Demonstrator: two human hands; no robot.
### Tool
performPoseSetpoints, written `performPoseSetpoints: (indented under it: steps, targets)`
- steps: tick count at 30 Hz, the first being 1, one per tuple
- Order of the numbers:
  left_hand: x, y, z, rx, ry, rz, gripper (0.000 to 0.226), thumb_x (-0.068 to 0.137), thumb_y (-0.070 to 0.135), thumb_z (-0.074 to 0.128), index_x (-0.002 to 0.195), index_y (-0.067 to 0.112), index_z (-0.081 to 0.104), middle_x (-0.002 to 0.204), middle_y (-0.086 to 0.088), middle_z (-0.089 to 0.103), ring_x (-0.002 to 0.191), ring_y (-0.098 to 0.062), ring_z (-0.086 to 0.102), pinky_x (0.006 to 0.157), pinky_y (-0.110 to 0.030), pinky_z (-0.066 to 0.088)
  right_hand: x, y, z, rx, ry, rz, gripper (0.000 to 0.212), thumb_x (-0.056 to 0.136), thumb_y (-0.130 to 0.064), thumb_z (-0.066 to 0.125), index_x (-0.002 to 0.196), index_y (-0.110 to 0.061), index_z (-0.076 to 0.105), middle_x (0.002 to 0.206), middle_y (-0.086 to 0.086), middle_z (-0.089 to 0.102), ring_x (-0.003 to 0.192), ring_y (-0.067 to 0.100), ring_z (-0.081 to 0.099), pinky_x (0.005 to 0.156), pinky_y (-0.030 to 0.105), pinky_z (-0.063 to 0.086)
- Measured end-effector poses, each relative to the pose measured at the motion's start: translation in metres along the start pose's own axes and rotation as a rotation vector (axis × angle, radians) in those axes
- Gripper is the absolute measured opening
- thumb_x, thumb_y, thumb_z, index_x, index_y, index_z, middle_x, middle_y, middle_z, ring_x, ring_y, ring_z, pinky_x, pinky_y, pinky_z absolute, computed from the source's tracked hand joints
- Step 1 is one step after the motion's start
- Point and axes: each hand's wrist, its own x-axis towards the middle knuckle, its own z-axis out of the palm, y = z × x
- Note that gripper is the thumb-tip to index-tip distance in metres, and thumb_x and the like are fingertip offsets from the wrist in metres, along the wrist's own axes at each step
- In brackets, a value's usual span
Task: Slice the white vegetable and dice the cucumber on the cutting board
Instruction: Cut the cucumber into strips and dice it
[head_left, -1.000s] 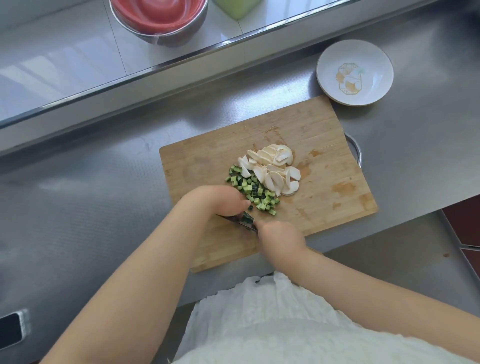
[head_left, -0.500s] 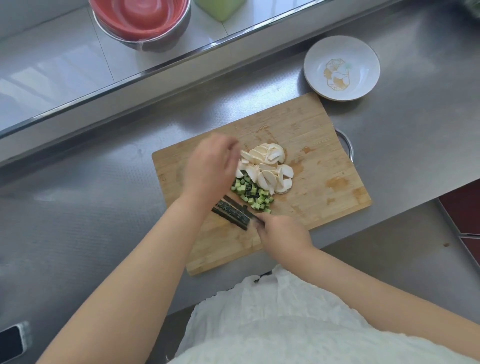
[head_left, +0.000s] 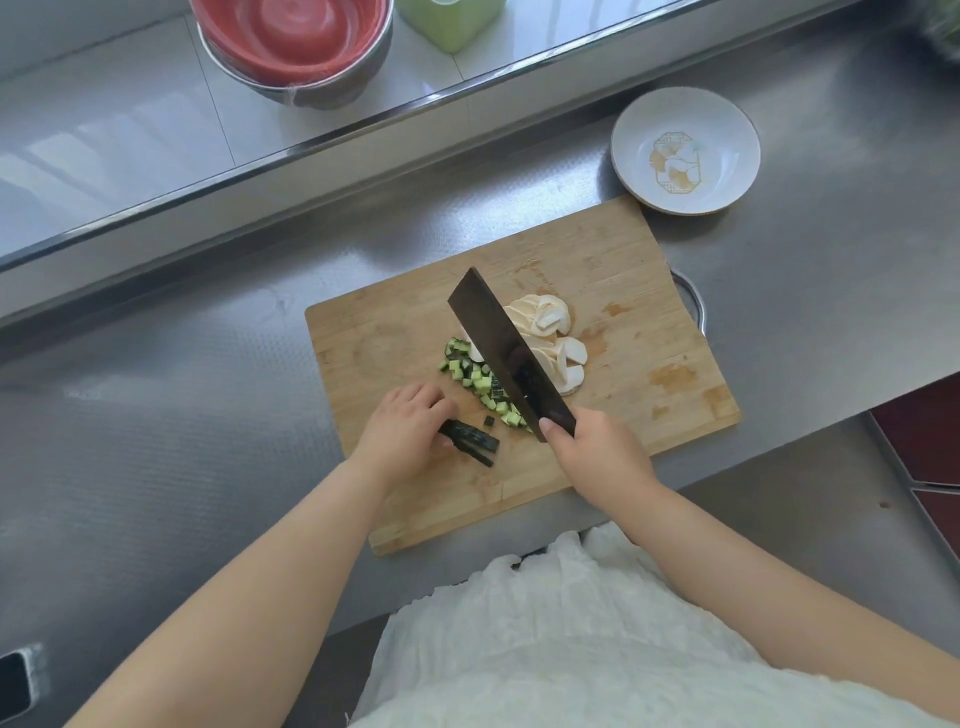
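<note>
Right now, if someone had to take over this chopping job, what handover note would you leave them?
Left hand holds down the uncut cucumber strips near the front of the cutting board.
Right hand grips the cleaver, blade raised and tilted over the piles.
Done: white vegetable slices lie mid-board; diced cucumber sits just left of them.
Left: dice the remaining strips.

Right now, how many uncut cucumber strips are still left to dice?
2 that I can make out: cucumber strips lying side by side on the cutting board under the left hand; the hand may hide more.
</note>
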Motion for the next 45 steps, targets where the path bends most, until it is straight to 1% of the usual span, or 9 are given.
performPoseSetpoints:
  steps: [7,11,15,18,22,27,30,37,45]
  targets:
    - [-0.027,0.004,0.019,-0.163,0.093,-0.195,0.027,0.088,0.042,0.060,0.108,0.025,0.058,0.102,0.007,0.053,0.091,-0.015,0.046,0.074,-0.027,0.032,0.003,-0.003,0.001,-0.090,-0.051,-0.063,0.025,0.096,-0.044,0.041,0.083,-0.028,0.054,0.059,-0.007,0.053,0.056,0.010,0.051,0.045,0.026,0.029]
    - [-0.045,0.020,0.031,-0.319,0.140,-0.411,0.024,0.087,0.044,0.059,0.101,0.025,0.056,0.094,0.010,0.050,0.085,-0.012,0.046,0.072,-0.027,0.035,0.006,-0.009,0.003,-0.149,-0.094,-0.106,0.024,0.097,-0.043,0.041,0.081,-0.029,0.053,0.060,-0.007,0.054,0.055,0.011,0.051,0.044,0.026,0.030]
    - [-0.049,0.040,0.033,-0.401,0.172,-0.676,0.024,0.085,0.049,0.059,0.086,0.028,0.047,0.079,0.014,0.044,0.071,-0.010,0.045,0.063,-0.029,0.036,0.012,-0.012,0.008,-0.276,-0.088,-0.141,0.026,0.097,-0.042,0.040,0.077,-0.028,0.049,0.062,-0.007,0.053,0.054,0.010,0.048,0.042,0.026,0.029]
    - [-0.046,0.049,0.033,-0.430,0.177,-0.775,0.027,0.084,0.049,0.060,0.086,0.025,0.048,0.078,0.011,0.047,0.069,-0.014,0.047,0.065,-0.033,0.042,0.017,-0.012,0.012,-0.376,-0.075,-0.171,0.025,0.097,-0.040,0.039,0.081,-0.025,0.051,0.063,-0.007,0.051,0.055,0.013,0.047,0.043,0.026,0.029]
    - [-0.045,0.053,0.032,-0.437,0.159,-0.814,0.027,0.084,0.048,0.060,0.088,0.024,0.048,0.082,0.008,0.051,0.073,-0.015,0.050,0.067,-0.034,0.042,0.020,-0.011,0.021,-0.451,-0.113,-0.204,0.025,0.097,-0.037,0.039,0.086,-0.020,0.053,0.075,0.000,0.059,0.069,0.024,0.055,0.053,0.029,0.040]
    - [-0.045,0.053,0.028,-0.449,0.126,-0.835,0.028,0.085,0.047,0.061,0.089,0.024,0.047,0.084,0.007,0.052,0.076,-0.016,0.049,0.064,-0.032,0.037,0.020,-0.007,0.030,-0.436,-0.131,-0.203,0.021,0.097,-0.035,0.041,0.083,-0.023,0.051,0.062,-0.007,0.044,0.063,0.022,0.047,0.051,0.029,0.032]
    - [-0.043,0.052,0.027,-0.433,0.100,-0.834,0.029,0.085,0.047,0.061,0.091,0.023,0.047,0.086,0.005,0.053,0.078,-0.016,0.049,0.064,-0.032,0.037,0.018,-0.006,0.031,-0.423,-0.111,-0.217,0.021,0.097,-0.034,0.042,0.085,-0.022,0.054,0.061,-0.007,0.043,0.062,0.021,0.046,0.051,0.029,0.032]
    - [-0.039,0.054,0.023,-0.387,0.067,-0.841,0.031,0.085,0.045,0.063,0.093,0.019,0.048,0.090,0.001,0.056,0.080,-0.018,0.050,0.066,-0.033,0.037,0.015,-0.002,0.030,-0.343,-0.121,-0.183,0.025,0.097,-0.034,0.042,0.099,-0.017,0.060,0.072,-0.001,0.055,0.067,0.022,0.051,0.054,0.028,0.039]
    - [-0.041,0.053,0.025,-0.323,0.055,-0.798,0.032,0.087,0.041,0.062,0.102,0.016,0.051,0.102,-0.002,0.056,0.094,-0.022,0.053,0.073,-0.033,0.039,0.010,0.002,0.037,-0.348,-0.110,-0.148,0.026,0.098,-0.035,0.041,0.097,-0.017,0.061,0.081,0.003,0.063,0.071,0.025,0.054,0.057,0.030,0.043]
